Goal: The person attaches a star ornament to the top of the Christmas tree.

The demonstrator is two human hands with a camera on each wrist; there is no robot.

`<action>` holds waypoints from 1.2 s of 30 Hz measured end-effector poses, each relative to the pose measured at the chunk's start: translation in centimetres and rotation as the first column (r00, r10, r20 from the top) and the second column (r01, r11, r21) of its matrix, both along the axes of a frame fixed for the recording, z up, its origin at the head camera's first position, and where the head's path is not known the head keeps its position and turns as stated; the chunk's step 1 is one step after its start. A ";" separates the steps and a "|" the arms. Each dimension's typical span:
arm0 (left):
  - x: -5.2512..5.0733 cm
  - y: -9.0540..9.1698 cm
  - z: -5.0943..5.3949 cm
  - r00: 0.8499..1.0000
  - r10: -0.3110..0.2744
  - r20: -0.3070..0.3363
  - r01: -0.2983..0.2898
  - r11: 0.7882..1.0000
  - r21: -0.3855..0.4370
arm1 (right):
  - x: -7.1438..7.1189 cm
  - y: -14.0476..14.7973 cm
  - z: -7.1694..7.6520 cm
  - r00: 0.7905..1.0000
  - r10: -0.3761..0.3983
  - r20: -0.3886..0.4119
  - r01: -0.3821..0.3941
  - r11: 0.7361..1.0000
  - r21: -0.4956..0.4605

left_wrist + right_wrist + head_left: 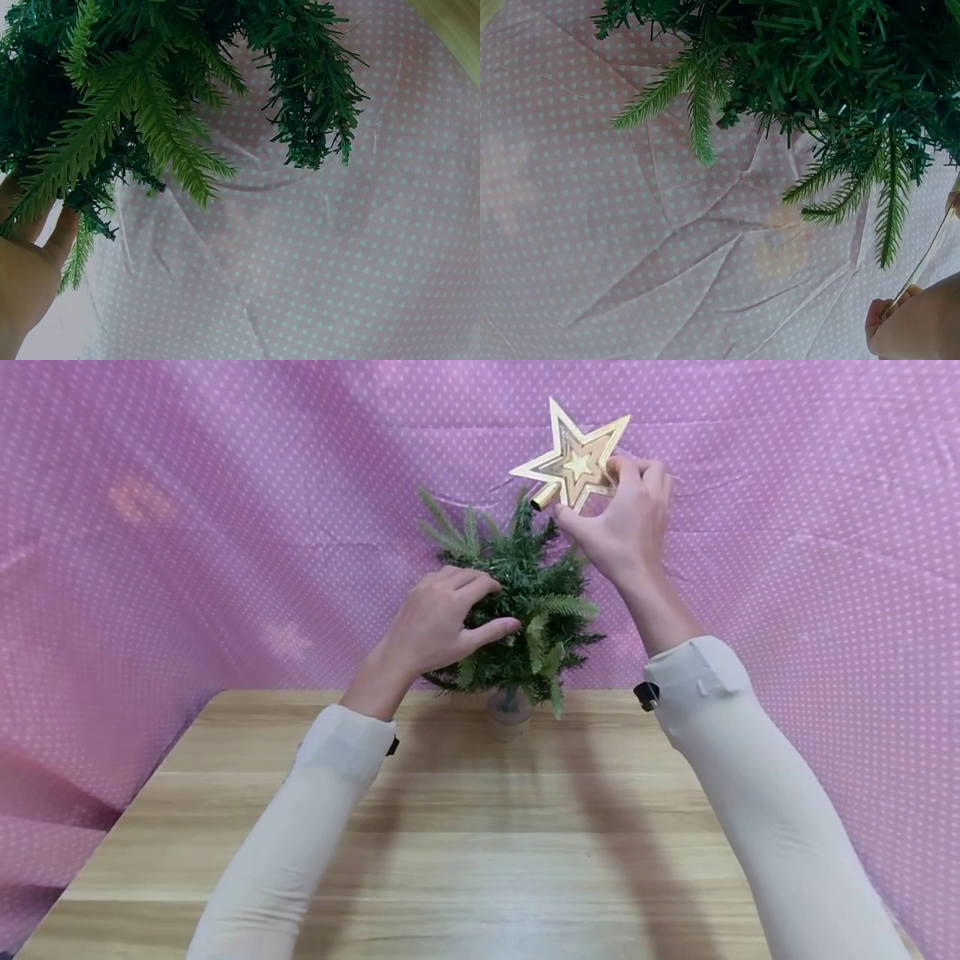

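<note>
One gold star tree topper point(577, 463), one artificial Christmas tree point(536, 581) and one wooden table point(525, 877) are in view. There are two hands, one left hand point(441, 618) and one right hand point(632, 522), plus two sleeves point(772, 785).

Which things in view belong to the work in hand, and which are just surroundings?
In the work:
- gold star, held by the right hand
- small tree, left hand at its branches

Surroundings:
- wooden table
- dotted cloth behind

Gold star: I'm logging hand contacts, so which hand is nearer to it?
Right. The right hand pinches the gold star by its edge. The left hand is apart from it, lower and to the left, at the branches of the small tree.
</note>
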State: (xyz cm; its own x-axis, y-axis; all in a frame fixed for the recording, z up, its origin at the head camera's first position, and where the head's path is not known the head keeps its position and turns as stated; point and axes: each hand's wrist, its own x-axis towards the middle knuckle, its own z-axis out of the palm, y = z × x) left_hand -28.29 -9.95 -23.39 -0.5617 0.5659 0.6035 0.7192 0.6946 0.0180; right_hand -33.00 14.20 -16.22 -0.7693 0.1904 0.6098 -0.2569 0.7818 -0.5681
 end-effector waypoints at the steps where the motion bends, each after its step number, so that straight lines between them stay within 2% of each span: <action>1: 0.0 0.0 0.1 1.000 -0.006 -0.008 0.006 1.000 0.000 | -0.1 -0.1 0.1 1.000 -0.002 -0.005 0.002 1.000 -0.003; 4: 0.0 0.0 0.3 1.000 -0.010 -0.025 0.010 1.000 -0.004 | -0.2 -0.4 0.2 1.000 -0.010 -0.026 0.010 1.000 -0.004; 11: 0.2 -0.2 0.4 1.000 -0.002 -0.017 0.002 1.000 -0.011 | -0.3 -1.1 0.2 0.998 -0.010 -0.064 0.012 1.000 0.025; 20: -0.1 -0.2 0.5 1.000 -0.006 -0.027 0.006 1.000 0.001 | -0.4 -1.3 0.4 0.984 0.029 -0.178 -0.012 0.995 0.096; 27: -0.2 -0.2 0.2 1.000 -0.004 -0.016 0.004 1.000 -0.005 | -0.4 -1.3 0.2 0.981 0.041 -0.188 -0.023 0.995 0.101; 36: -0.1 0.0 0.0 1.000 0.002 -0.008 -0.002 1.000 -0.007 | -0.3 -1.0 0.0 0.964 0.089 -0.252 -0.065 0.992 0.105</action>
